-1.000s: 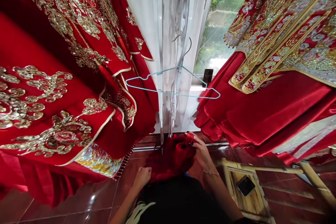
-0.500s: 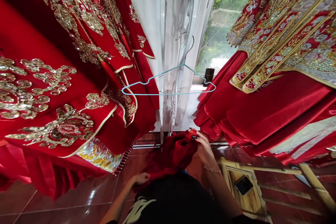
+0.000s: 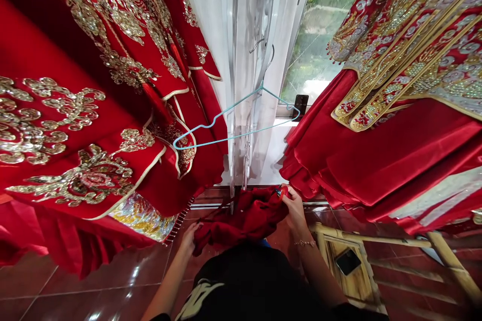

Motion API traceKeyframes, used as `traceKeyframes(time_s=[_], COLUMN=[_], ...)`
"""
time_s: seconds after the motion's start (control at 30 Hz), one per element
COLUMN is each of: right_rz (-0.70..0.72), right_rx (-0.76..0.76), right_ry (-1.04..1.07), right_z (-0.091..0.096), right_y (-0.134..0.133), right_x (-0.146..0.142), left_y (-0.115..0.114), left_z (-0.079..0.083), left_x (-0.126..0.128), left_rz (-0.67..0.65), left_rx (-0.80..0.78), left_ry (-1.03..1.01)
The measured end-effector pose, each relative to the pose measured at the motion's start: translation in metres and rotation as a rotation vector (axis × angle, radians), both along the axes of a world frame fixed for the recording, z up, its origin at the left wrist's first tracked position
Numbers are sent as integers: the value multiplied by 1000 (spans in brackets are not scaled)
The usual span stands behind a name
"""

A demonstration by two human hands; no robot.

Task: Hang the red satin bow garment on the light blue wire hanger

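A bunched dark red cloth garment (image 3: 248,218) is stretched between my two hands, low in front of my body. My left hand (image 3: 189,238) grips its left end, fingers closed on the fabric. At the other end my right hand (image 3: 292,206) pinches the cloth near its upper edge, with dark nails showing. What kind of garment it is, its folds do not show. Above it, a light blue wire hanger (image 3: 226,136) with nothing on it hangs tilted, its left end lower and nearer.
Red embroidered garments hang on the left (image 3: 113,170) and on the right (image 3: 376,160). A white ornate metal rack (image 3: 268,15) stands between them. One phone (image 3: 300,106) leans at the window; another phone (image 3: 348,262) lies on a wooden bamboo-framed chair (image 3: 371,291).
My left hand has moved slightly left and up, and both hands have spread the red cloth wider. The hanger has swung round, its left end now lower. My right hand has shifted a little right.
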State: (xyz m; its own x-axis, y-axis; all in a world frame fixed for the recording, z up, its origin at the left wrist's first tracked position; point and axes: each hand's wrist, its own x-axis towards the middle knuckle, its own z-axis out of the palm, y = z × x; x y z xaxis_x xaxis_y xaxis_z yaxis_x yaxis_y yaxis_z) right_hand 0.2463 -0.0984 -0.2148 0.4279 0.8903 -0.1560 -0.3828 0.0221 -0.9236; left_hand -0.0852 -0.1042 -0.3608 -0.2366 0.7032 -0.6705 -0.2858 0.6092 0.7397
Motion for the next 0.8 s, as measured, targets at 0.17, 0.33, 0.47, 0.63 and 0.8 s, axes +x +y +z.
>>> traceKeyframes(time_s=[0.17, 0.33, 0.47, 0.63, 0.8], right_rz=[-114, -352, -238, -623, -777], right_rx=[99, -35, 31, 211, 337], right_ry=[-250, -760, -544, -565, -682], right_z=[-8, -10, 0, 36, 66], right_y=[1, -9, -16, -5, 12], right_x=[21, 52, 69, 86, 100], left_y=[19, 27, 17, 7, 13], left_z=[41, 94, 145, 200, 215], left_x=[9, 24, 34, 30, 19], left_rz=[118, 28, -199, -348, -353], left_rx=[157, 332, 531, 859, 1185], left_ry=[-27, -121, -178, -9, 691])
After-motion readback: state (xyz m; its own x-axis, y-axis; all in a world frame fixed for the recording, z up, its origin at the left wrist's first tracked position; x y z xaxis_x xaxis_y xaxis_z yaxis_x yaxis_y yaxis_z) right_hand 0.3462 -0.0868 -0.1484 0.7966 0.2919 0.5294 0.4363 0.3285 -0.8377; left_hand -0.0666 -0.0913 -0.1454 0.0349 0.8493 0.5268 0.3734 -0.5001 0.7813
